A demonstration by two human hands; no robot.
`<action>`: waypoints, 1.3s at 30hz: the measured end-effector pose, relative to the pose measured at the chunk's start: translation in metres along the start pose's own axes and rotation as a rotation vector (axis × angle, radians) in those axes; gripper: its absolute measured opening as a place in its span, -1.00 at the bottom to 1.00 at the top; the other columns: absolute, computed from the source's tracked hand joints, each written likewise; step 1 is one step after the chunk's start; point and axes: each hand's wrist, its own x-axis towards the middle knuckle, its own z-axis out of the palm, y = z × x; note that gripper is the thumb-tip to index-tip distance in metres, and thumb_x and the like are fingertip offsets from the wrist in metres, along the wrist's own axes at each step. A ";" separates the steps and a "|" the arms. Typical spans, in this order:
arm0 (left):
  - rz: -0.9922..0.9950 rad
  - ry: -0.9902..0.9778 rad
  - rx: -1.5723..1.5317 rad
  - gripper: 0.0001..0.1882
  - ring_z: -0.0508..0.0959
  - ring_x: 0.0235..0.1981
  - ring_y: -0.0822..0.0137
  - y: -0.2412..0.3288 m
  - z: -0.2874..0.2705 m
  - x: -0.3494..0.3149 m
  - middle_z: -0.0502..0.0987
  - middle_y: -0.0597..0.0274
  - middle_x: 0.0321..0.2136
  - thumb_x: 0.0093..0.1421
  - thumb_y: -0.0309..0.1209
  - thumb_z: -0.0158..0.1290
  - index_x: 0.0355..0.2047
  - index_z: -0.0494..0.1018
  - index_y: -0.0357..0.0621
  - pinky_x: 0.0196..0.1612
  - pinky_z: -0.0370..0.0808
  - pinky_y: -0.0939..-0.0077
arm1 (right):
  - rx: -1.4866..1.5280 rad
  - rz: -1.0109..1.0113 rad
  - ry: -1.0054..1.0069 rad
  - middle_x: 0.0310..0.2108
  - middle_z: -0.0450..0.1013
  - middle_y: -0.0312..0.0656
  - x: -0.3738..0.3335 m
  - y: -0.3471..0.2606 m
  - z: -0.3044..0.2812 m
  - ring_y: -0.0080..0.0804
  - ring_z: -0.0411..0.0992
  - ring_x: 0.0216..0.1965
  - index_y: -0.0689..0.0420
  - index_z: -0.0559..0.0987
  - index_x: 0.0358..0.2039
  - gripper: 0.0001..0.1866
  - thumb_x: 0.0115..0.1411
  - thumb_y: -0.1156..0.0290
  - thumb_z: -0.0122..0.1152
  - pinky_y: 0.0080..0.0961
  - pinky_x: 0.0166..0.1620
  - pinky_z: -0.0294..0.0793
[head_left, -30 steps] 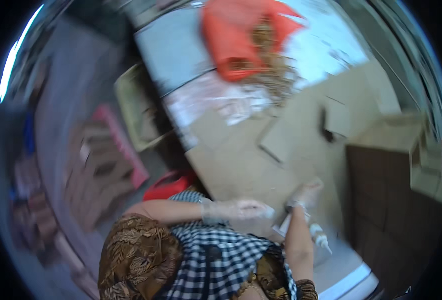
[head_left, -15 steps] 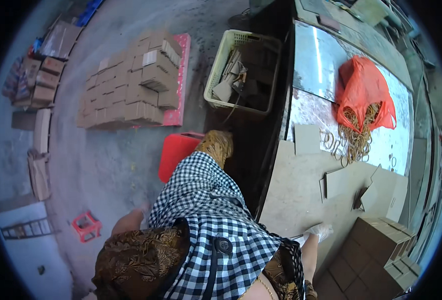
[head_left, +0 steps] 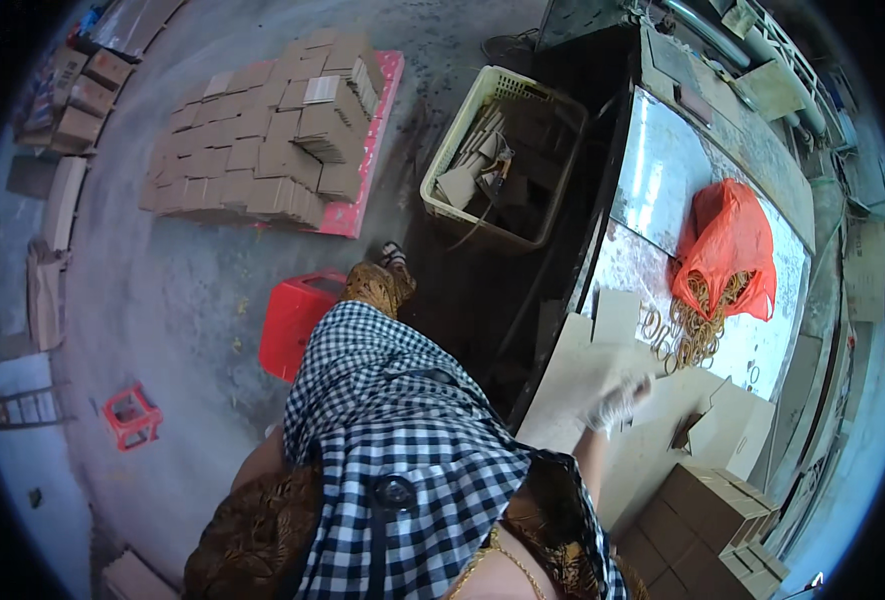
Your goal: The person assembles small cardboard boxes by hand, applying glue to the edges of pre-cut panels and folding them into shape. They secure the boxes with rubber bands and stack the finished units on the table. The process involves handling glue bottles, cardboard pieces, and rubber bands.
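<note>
My right hand [head_left: 617, 401], in a whitish glove with bare fingertips, is over the brown cardboard sheet [head_left: 552, 400] on the worktable. Motion smears its fingers, so whether they grip anything cannot be told. Just right of it lies a bent cardboard piece [head_left: 707, 425] with a dark gap at its fold. A small flat cardboard piece [head_left: 616, 317] lies beyond the hand, beside loose tan rubber bands [head_left: 697, 335] spilling from a red plastic bag [head_left: 727, 250]. Of my left arm, only the forearm [head_left: 262, 458] shows beside my checked apron; the hand is mostly hidden behind the cloth.
Stacked cardboard boxes [head_left: 697, 515] stand at the table's near right. A yellow crate [head_left: 442, 150] holding cardboard scraps sits left of the table. Cardboard stacks [head_left: 252, 150] rest on a pink-red board [head_left: 377, 150]. A red stool [head_left: 287, 325] and a smaller red stool [head_left: 132, 415] are on the floor.
My right hand has moved forward over the cardboard, to where a folded piece lay. My left forearm has drawn further behind the apron. The whole view has shifted and tilted.
</note>
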 end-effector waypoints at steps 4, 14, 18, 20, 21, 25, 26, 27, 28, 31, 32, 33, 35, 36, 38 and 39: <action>-0.092 -0.092 0.038 -0.65 0.51 -0.06 0.02 -0.017 -0.022 0.031 0.56 -0.05 -0.14 0.26 -0.35 -0.07 -0.03 0.50 -0.22 0.03 0.41 0.22 | 0.270 0.085 -0.363 0.08 0.39 -0.13 -0.039 -0.058 0.086 -0.36 0.36 0.05 0.27 0.41 0.15 -0.62 0.33 0.55 0.03 -0.40 0.14 0.35; -0.437 -0.099 0.127 -0.66 0.52 -0.08 0.05 -0.028 -0.141 0.120 0.57 -0.03 -0.15 0.27 -0.33 -0.07 -0.04 0.50 -0.22 0.01 0.42 0.23 | -0.479 0.137 -1.058 0.13 0.43 0.01 -0.125 -0.183 0.294 -0.04 0.36 0.18 0.15 0.49 0.13 -0.43 0.33 -0.05 0.03 -0.24 0.24 0.30; -0.475 -0.114 0.144 -0.66 0.52 -0.08 0.06 0.025 -0.198 0.208 0.57 -0.02 -0.15 0.27 -0.32 -0.07 -0.04 0.50 -0.22 0.01 0.43 0.23 | -0.453 0.320 -0.777 0.04 0.49 0.06 -0.128 -0.155 0.373 -0.01 0.42 0.11 0.24 0.51 0.07 -0.43 0.27 0.00 0.14 -0.27 0.16 0.38; -0.495 -0.101 0.164 -0.66 0.52 -0.08 0.07 0.041 -0.219 0.213 0.57 -0.02 -0.15 0.27 -0.32 -0.07 -0.04 0.50 -0.22 0.00 0.43 0.23 | -0.447 0.360 -0.671 -0.06 0.54 0.07 -0.131 -0.132 0.405 0.00 0.48 0.03 0.26 0.53 0.03 -0.43 0.23 0.02 0.21 -0.29 0.10 0.42; -0.507 -0.083 0.176 -0.66 0.52 -0.08 0.07 0.050 -0.234 0.212 0.57 -0.01 -0.15 0.27 -0.31 -0.07 -0.04 0.50 -0.22 0.00 0.43 0.23 | -0.329 0.446 -0.625 -0.15 0.57 0.05 -0.131 -0.133 0.424 -0.03 0.52 -0.07 0.28 0.54 -0.02 -0.45 0.20 0.03 0.24 -0.31 0.02 0.45; -0.557 -0.024 0.248 -0.66 0.53 -0.09 0.08 0.076 -0.261 0.214 0.58 0.00 -0.15 0.28 -0.31 -0.07 -0.05 0.50 -0.23 0.00 0.43 0.24 | -0.415 0.423 -0.487 -0.28 0.53 0.03 -0.118 -0.111 0.508 -0.06 0.49 -0.16 0.22 0.58 -0.29 -0.63 0.18 0.11 0.26 -0.17 -0.09 0.43; -0.579 -0.007 0.252 -0.66 0.53 -0.09 0.08 0.077 -0.262 0.215 0.58 0.00 -0.15 0.28 -0.30 -0.07 -0.05 0.50 -0.23 -0.01 0.44 0.24 | -0.493 0.336 -0.452 -0.21 0.53 0.04 -0.113 -0.100 0.525 -0.05 0.48 -0.10 0.22 0.58 -0.21 -0.62 0.19 0.13 0.24 -0.16 -0.05 0.42; -0.599 0.019 0.254 -0.66 0.53 -0.09 0.09 0.077 -0.260 0.207 0.58 0.00 -0.15 0.28 -0.30 -0.07 -0.05 0.50 -0.23 -0.01 0.44 0.24 | -0.487 0.347 -0.439 -0.15 0.51 0.05 -0.110 -0.088 0.542 -0.04 0.46 -0.05 0.22 0.56 -0.11 -0.60 0.20 0.14 0.23 -0.19 -0.01 0.42; -0.612 0.044 0.263 -0.66 0.53 -0.09 0.09 0.079 -0.259 0.206 0.58 0.00 -0.16 0.28 -0.30 -0.07 -0.05 0.50 -0.23 -0.01 0.44 0.24 | -0.481 0.362 -0.417 -0.08 0.48 0.05 -0.103 -0.083 0.561 -0.03 0.44 0.00 0.21 0.53 -0.01 -0.56 0.21 0.16 0.21 -0.21 0.03 0.42; -0.657 0.090 0.310 -0.66 0.53 -0.10 0.10 0.087 -0.249 0.220 0.58 0.01 -0.16 0.28 -0.30 -0.06 -0.05 0.50 -0.23 -0.01 0.44 0.24 | -0.598 0.237 -0.579 -0.11 0.48 0.04 -0.077 -0.061 0.610 -0.01 0.47 -0.03 0.19 0.34 0.18 -0.40 0.21 0.15 0.19 -0.12 -0.02 0.50; -0.670 0.103 0.323 -0.66 0.53 -0.10 0.10 0.090 -0.246 0.223 0.58 0.01 -0.16 0.29 -0.29 -0.06 -0.05 0.50 -0.23 -0.02 0.44 0.24 | -0.619 0.187 -0.595 -0.12 0.48 0.05 -0.070 -0.056 0.622 -0.02 0.48 -0.04 0.20 0.34 0.16 -0.40 0.20 0.16 0.20 -0.11 -0.03 0.51; -0.669 0.107 0.343 -0.66 0.53 -0.10 0.11 0.093 -0.242 0.232 0.58 0.01 -0.16 0.29 -0.29 -0.06 -0.05 0.50 -0.23 -0.02 0.44 0.24 | -0.741 0.181 -0.638 -0.13 0.48 0.02 -0.063 -0.052 0.636 -0.08 0.51 -0.07 0.21 0.38 0.07 -0.46 0.17 0.19 0.24 -0.13 -0.10 0.56; -0.669 0.106 0.388 -0.66 0.53 -0.10 0.11 0.105 -0.238 0.247 0.58 0.02 -0.16 0.29 -0.29 -0.06 -0.06 0.50 -0.23 -0.02 0.44 0.24 | -0.851 0.182 -0.645 -0.11 0.48 0.00 -0.057 -0.033 0.652 -0.12 0.52 -0.08 0.20 0.38 0.03 -0.49 0.15 0.21 0.26 -0.16 -0.13 0.58; -0.655 0.100 0.411 -0.66 0.53 -0.10 0.12 0.110 -0.235 0.258 0.58 0.02 -0.16 0.29 -0.29 -0.06 -0.06 0.50 -0.23 -0.02 0.44 0.25 | -0.902 0.185 -0.641 -0.10 0.48 -0.01 -0.055 -0.025 0.658 -0.14 0.53 -0.09 0.19 0.38 0.01 -0.49 0.14 0.21 0.28 -0.18 -0.14 0.59; -0.631 0.079 0.450 -0.66 0.54 -0.10 0.12 0.127 -0.230 0.276 0.58 0.02 -0.16 0.29 -0.28 -0.06 -0.06 0.50 -0.23 -0.03 0.45 0.25 | -0.843 0.269 -0.681 -0.11 0.51 -0.02 -0.056 -0.008 0.660 -0.15 0.54 -0.05 0.16 0.50 -0.11 -0.65 0.13 0.27 0.27 -0.22 -0.15 0.61; -0.606 0.065 0.468 -0.66 0.54 -0.10 0.12 0.137 -0.229 0.288 0.58 0.03 -0.16 0.29 -0.28 -0.06 -0.06 0.50 -0.23 -0.03 0.45 0.25 | -0.810 0.316 -0.729 -0.10 0.51 -0.01 -0.060 -0.005 0.655 -0.14 0.53 -0.04 0.15 0.53 -0.14 -0.69 0.13 0.28 0.27 -0.23 -0.14 0.61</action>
